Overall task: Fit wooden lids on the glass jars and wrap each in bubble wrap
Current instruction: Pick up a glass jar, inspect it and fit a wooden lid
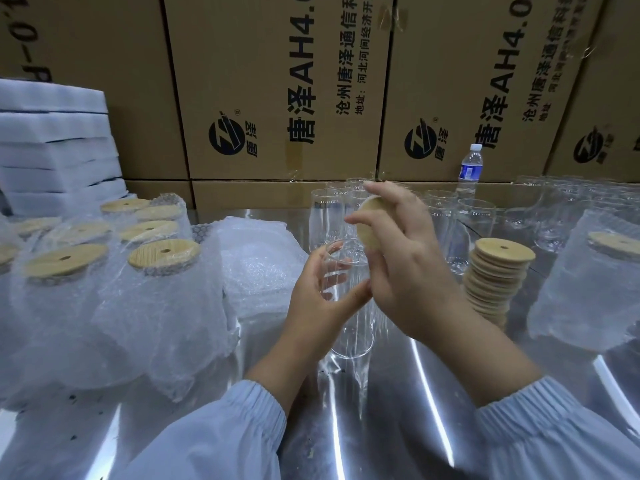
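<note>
Head view, centre of frame: left hand [322,292] curled round a clear lidless glass jar [349,327], grip closed on the wall just below the rim. Base at or just above the shiny metal tabletop [398,410]; cannot tell which.

Just above the jar mouth: right hand [405,258] pinching a round pale wooden lid [372,226], tilted on edge, not yet seated.

Already done, at left of frame: cluster of lidded jars in bubble wrap [104,289], about eight. One more wrapped lidded jar [588,282] at the right edge.

Still to do:
- crowd of bare glass jars [474,216] at upper centre and upper right
- tall stack of wooden lids [498,271] right of the hands
- pile of bubble wrap sheets [256,265] left of the hands

Probably well under half finished, with this jar at the lidding step and its wrapping yet to come.
</note>
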